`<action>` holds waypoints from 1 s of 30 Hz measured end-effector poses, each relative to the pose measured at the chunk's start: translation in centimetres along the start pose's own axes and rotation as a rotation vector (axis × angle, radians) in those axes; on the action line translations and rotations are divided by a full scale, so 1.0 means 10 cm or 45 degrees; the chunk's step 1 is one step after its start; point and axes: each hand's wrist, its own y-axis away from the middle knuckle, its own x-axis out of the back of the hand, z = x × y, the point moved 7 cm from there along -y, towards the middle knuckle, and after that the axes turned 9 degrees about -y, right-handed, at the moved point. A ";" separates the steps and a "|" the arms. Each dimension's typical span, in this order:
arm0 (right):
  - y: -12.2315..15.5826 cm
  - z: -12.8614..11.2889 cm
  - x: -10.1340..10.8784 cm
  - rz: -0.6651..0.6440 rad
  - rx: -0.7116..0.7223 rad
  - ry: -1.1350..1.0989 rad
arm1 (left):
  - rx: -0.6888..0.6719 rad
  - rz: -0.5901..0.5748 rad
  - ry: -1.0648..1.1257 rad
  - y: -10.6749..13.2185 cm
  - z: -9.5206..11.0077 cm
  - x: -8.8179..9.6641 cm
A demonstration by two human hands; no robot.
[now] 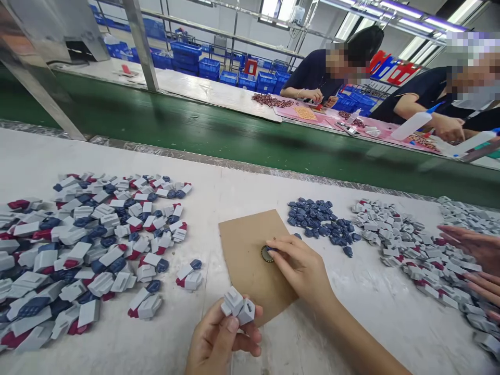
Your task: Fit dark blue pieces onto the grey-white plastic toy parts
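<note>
My left hand [221, 338] is low at the front edge, closed around a small grey plastic part [237, 307] held just above the table. My right hand [300, 268] reaches left over a brown cardboard sheet [244, 239], and its fingertips pinch a small dark round piece [267, 253] lying on the sheet. Left of the cardboard spreads a wide pile of assembled grey, blue and red parts [97, 245]. Two of these assembled parts [187, 276] lie apart, close to my left hand.
A heap of small dark blue parts [318, 221] and a pile of grey parts [410, 245] lie to the right. Another person's hand [478, 260] rests on the grey pile at the right edge. Beyond runs a green conveyor belt [234, 135], with two people working at the far bench.
</note>
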 end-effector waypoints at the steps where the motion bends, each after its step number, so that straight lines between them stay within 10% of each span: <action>1: 0.00 -0.01 0.00 -0.004 0.021 0.006 | 0.003 -0.005 -0.002 0.00 0.00 0.00; 10: 0.00 -0.19 0.09 0.038 0.193 0.044 | -0.034 -0.045 -0.018 -0.01 -0.01 -0.01; 19: 0.05 -0.63 0.09 -0.140 -0.243 -0.371 | -0.123 0.027 -0.110 0.01 0.01 0.02; 30: 0.12 -0.69 -0.05 -0.216 -0.268 -0.449 | -0.141 0.045 -0.169 0.01 0.02 0.05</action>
